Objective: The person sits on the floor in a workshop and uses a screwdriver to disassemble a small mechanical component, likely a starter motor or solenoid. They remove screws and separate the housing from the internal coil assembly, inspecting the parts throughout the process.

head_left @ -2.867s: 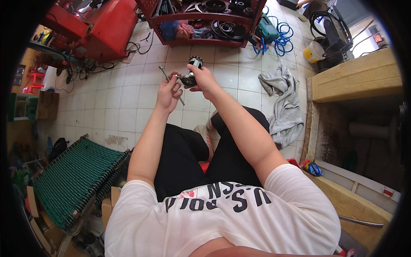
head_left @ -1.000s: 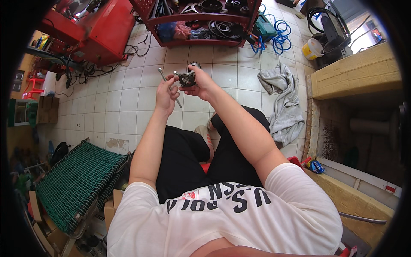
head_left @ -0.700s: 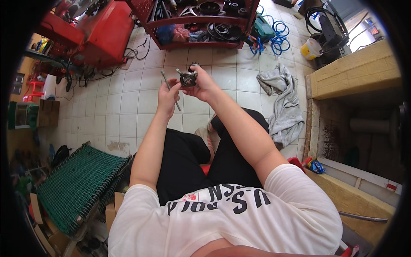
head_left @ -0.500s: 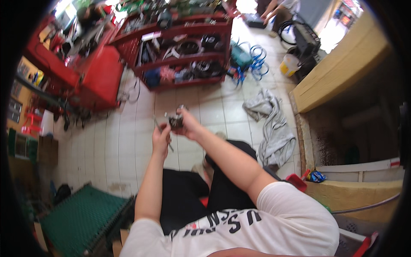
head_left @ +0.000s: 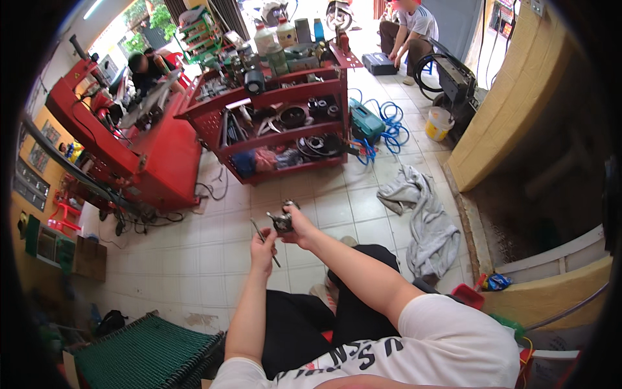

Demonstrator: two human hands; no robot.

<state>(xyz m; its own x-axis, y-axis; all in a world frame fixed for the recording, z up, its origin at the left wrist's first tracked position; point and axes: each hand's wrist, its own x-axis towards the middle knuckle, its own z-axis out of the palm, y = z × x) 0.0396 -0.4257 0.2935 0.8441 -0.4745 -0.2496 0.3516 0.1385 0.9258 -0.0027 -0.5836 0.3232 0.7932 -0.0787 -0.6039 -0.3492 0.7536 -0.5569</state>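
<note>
Out over my knees, my left hand (head_left: 262,253) grips a thin metal rod (head_left: 256,227) that slants past the fingers at both ends. Beside it, my right hand (head_left: 299,229) is closed around a dark metal machine part (head_left: 282,223) with a small stem sticking out toward the left. The two hands are close together, and the rod's upper end lies just left of the part without visibly touching it. Too little detail shows to tell the exact kind of either thing.
Ahead stands a red tool cart (head_left: 285,133) loaded with parts and bottles; red machinery (head_left: 165,159) is left of it. A grey cloth (head_left: 427,227) lies on the tiles at right. Near a black case (head_left: 381,64), a person crouches. A green woven seat (head_left: 146,353) is lower left.
The view has tilted up, so the cart and the hands appear lower and farther right. Both hands keep their hold on the rod and the metal part.
</note>
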